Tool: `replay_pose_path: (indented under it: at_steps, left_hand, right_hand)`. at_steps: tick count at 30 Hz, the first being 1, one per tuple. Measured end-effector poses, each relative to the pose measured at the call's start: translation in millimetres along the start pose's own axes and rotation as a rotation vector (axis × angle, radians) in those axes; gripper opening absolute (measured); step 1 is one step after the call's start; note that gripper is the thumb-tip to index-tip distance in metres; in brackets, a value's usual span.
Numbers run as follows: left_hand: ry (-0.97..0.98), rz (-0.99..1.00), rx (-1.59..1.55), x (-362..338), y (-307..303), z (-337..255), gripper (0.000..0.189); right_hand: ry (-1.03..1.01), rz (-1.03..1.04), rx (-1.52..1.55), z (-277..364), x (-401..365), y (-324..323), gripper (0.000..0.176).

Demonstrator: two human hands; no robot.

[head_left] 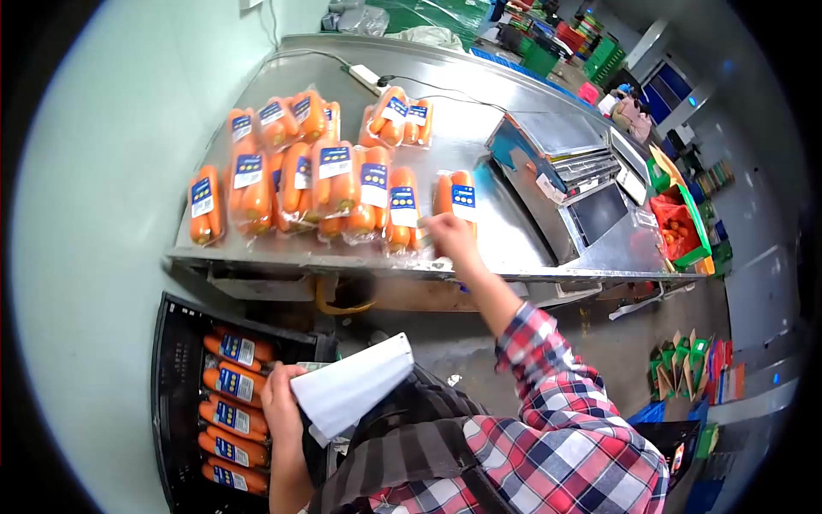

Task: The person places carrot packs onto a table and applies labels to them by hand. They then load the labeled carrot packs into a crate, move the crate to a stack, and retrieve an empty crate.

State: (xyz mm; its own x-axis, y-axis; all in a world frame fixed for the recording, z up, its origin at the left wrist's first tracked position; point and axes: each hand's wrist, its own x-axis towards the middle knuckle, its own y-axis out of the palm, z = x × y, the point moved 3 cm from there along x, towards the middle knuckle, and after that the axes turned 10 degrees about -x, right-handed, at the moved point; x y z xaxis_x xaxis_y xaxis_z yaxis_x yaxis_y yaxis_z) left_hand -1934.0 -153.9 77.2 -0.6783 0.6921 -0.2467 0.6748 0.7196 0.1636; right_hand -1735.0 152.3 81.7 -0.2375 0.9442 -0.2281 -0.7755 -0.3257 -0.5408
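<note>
My right hand [451, 236] sits with fingers curled on the near end of a clear film-wrapped pack of orange carrots with a blue label [460, 195]. The pack lies at the right end of the row on the long stainless steel table [514, 231]. Whether the hand truly grips it I cannot tell. My left hand [281, 396] is closed around a white folded paper bundle [355, 385] above the black plastic crate [167, 385] holding more packs. I judge the pack stiff and fairly heavy, its film slippery. It is best taken across the middle, around the carrots, not by loose wrap.

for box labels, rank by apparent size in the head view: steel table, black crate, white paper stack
1. steel table
2. black crate, partly cut off
3. white paper stack, in the left hand; nearness to the camera inflates it
</note>
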Motion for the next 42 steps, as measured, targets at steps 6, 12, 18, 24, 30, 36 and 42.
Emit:
replay_pose_path:
  at_steps: [6,12,18,24,30,36,42]
  left_hand:
    - [0.027,-0.038,0.038,32,57,-14,0.04]
    - [0.191,0.032,0.158,75,85,-18,0.04]
    - [-0.009,-0.026,-0.38,106,66,-26,0.03]
    - [0.131,-0.045,-0.301,131,52,-49,0.028]
    - [0.075,-0.011,-0.344,135,32,-43,0.028]
    - [0.128,0.057,-0.506,147,40,-49,0.022]
    - [0.11,0.355,-0.197,164,120,-79,0.013]
  right_hand:
    - [-0.01,-0.258,-0.143,-89,136,-75,0.023]
    - [-0.051,-0.295,-0.912,-65,163,-82,0.039]
    - [-0.156,-0.122,-0.058,-19,181,-39,0.028]
    - [-0.318,0.061,0.06,95,196,84,0.027]
    - [-0.344,0.06,-0.512,135,197,120,0.031]
    - [-0.564,0.044,-0.447,98,185,50,0.025]
    - [-0.034,1.072,0.417,42,42,2,0.064]
